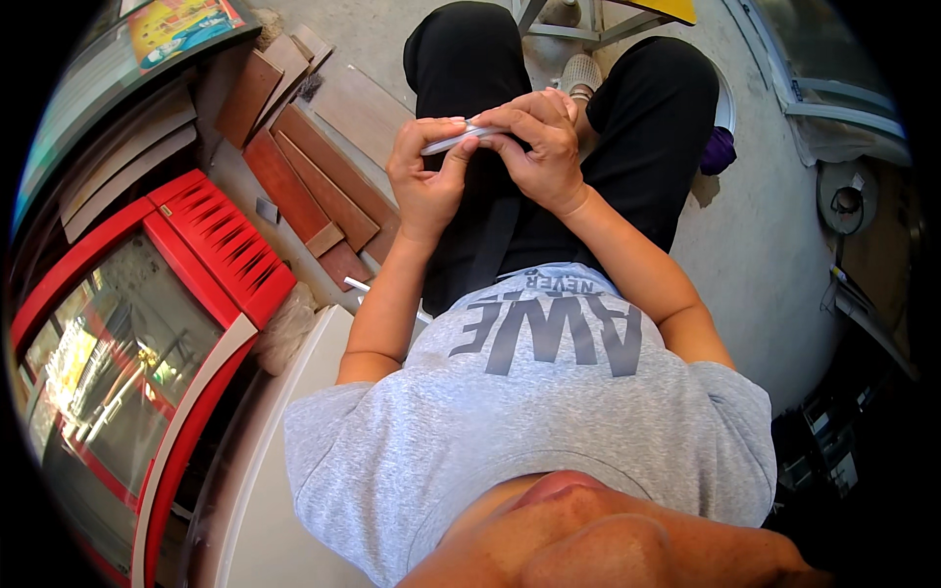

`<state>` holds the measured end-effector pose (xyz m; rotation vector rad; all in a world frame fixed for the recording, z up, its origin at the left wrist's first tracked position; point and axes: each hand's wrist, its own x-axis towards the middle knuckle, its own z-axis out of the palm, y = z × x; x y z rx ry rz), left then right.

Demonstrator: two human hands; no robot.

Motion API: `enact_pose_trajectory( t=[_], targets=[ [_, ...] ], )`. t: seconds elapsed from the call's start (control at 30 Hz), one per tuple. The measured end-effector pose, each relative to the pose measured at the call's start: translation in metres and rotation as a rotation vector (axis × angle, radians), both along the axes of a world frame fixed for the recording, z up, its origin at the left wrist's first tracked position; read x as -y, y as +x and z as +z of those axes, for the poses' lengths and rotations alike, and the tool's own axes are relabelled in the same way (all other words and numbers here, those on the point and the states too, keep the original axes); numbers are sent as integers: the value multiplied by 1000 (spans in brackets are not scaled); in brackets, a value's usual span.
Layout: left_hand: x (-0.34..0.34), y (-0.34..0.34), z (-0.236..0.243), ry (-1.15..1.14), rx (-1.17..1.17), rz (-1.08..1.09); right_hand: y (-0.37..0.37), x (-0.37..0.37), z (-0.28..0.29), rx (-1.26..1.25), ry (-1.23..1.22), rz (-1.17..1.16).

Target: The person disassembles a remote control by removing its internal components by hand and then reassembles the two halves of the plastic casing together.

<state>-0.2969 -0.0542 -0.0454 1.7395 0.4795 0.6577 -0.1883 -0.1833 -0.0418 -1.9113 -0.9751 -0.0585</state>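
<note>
Above my lap, both hands pinch a slim white object (pixel 449 143), long and flat-edged, whose exact kind I cannot make out. My left hand (pixel 428 181) grips its left end between thumb and fingers. On the other end, my right hand (pixel 541 147) closes with its thumb below and fingers on top, hiding much of that part. The object is held nearly level, tilted slightly up toward the right. Under it are my knees in black trousers (pixel 470 69).
Reddish-brown wooden boards (pixel 299 176) lie on the floor at left. A red glass-fronted cabinet (pixel 230 250) stands nearer, beside a pale flat surface (pixel 284 461). Ahead is a yellow-topped metal-legged stand (pixel 667 10). A purple item (pixel 718 152) sits right of my knee.
</note>
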Motion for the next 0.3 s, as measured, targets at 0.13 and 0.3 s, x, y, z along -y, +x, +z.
enact_pose_trajectory(
  t=[0.13,0.3],
  targets=[
    [0,2,-5,4,23,-1,2,-1,-3,13,15,-2],
    [-4,27,-7,-98,-23,-16,19,-7,-1,71,-14,9]
  ],
)
